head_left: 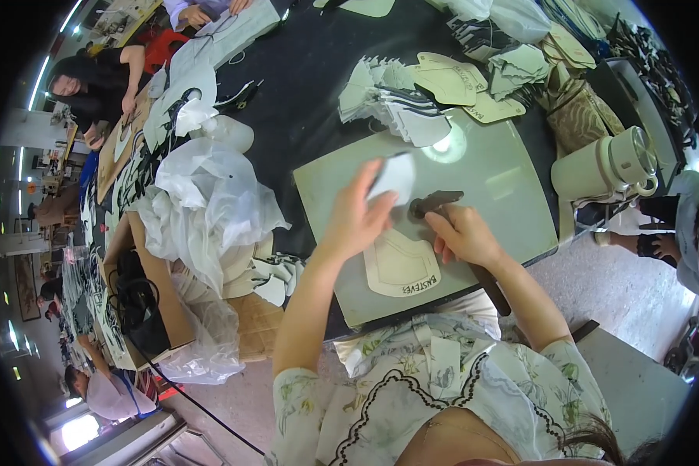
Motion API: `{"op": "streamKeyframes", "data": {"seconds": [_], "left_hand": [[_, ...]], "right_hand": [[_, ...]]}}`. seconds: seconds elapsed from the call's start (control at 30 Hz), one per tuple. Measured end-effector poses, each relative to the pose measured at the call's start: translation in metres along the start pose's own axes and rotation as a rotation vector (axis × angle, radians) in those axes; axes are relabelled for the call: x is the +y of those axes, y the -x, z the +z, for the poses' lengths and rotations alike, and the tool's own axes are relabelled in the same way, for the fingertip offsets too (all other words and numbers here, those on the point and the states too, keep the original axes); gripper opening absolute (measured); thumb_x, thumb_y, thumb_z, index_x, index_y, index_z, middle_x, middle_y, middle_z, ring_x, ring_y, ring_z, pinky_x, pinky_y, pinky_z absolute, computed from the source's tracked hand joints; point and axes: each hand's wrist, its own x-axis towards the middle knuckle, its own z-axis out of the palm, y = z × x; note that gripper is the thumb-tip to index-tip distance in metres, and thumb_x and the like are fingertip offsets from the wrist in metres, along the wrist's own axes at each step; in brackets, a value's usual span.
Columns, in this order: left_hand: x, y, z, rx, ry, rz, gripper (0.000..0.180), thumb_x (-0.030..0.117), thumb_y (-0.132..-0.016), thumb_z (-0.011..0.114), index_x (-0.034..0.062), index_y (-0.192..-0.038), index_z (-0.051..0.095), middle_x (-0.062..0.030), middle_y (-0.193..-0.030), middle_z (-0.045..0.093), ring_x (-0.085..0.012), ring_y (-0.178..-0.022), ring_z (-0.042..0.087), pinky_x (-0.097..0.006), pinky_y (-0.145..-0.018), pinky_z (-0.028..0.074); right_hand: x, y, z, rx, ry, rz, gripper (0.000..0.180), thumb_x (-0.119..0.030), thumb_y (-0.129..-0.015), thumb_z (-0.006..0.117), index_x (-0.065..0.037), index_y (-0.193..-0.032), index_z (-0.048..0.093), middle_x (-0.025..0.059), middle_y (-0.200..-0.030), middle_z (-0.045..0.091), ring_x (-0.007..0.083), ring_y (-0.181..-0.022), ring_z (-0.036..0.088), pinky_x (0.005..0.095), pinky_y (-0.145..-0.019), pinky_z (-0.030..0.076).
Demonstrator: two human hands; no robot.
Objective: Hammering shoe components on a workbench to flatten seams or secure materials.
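My left hand, a little blurred, pinches a small white flat piece with a dark edge, above the pale green board. My right hand is closed round a brown hammer; its head lies close to the board, and the handle points back toward me. Between and below both hands, a cream template with a drawn outline and lettering rests flat on the board. Past the board's far edge is a fanned stack of white pieces with dark edges.
More cream templates lie behind the stack. A pale flask stands at the right. White plastic bags and a cardboard box with black cable fill the left. Other people work across the table.
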Motion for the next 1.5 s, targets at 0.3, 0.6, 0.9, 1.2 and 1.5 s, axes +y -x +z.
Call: {"op": "streamKeyframes", "data": {"seconds": [0.3, 0.6, 0.9, 1.2, 1.5], "left_hand": [[-0.042, 0.111, -0.022, -0.11, 0.081, -0.303, 0.03, 0.016, -0.102, 0.048, 0.0021, -0.129, 0.045, -0.008, -0.096, 0.066, -0.011, -0.071, 0.066, -0.021, -0.055, 0.048], [-0.033, 0.114, -0.039, 0.162, 0.1, -0.251, 0.021, 0.011, -0.093, 0.062, 0.0006, -0.111, 0.059, -0.0049, -0.084, 0.067, -0.0064, -0.061, 0.06, -0.021, -0.052, 0.045], [-0.019, 0.058, -0.021, -0.413, -0.078, -0.152, 0.024, 0.005, -0.085, 0.067, 0.0017, -0.108, 0.07, -0.0041, -0.093, 0.072, -0.0071, -0.077, 0.063, -0.024, -0.066, 0.051], [-0.017, 0.049, -0.002, -0.298, -0.264, -0.138, 0.034, 0.011, -0.079, 0.071, 0.0009, -0.11, 0.062, -0.0106, -0.095, 0.07, -0.0149, -0.068, 0.063, -0.03, -0.062, 0.049], [-0.017, 0.046, -0.003, -0.315, -0.256, -0.175, 0.04, 0.009, -0.078, 0.071, 0.0022, -0.113, 0.055, -0.014, -0.103, 0.068, -0.0213, -0.063, 0.061, -0.034, -0.06, 0.047]], "right_hand": [[-0.011, -0.025, 0.007, 0.012, 0.067, -0.027, 0.038, -0.031, -0.101, 0.05, 0.004, -0.094, 0.061, 0.0091, -0.065, 0.067, 0.0153, -0.051, 0.065, 0.029, -0.045, 0.049], [0.005, 0.031, 0.004, -0.195, -0.126, 0.076, 0.037, -0.032, -0.102, 0.048, 0.003, -0.102, 0.057, 0.0086, -0.074, 0.068, 0.0123, -0.058, 0.067, 0.0234, -0.041, 0.045], [0.009, 0.02, 0.007, -0.119, -0.139, 0.131, 0.036, -0.031, -0.103, 0.048, 0.003, -0.096, 0.059, 0.007, -0.069, 0.068, 0.0126, -0.06, 0.069, 0.0239, -0.041, 0.047], [0.014, 0.02, 0.009, -0.114, -0.132, 0.108, 0.037, -0.031, -0.103, 0.049, 0.004, -0.098, 0.059, 0.0066, -0.069, 0.067, 0.0131, -0.059, 0.069, 0.0241, -0.041, 0.047], [0.007, 0.022, 0.01, -0.087, -0.13, 0.097, 0.036, -0.027, -0.102, 0.049, 0.006, -0.093, 0.056, 0.0088, -0.07, 0.068, 0.0129, -0.058, 0.068, 0.0232, -0.04, 0.045]]}}
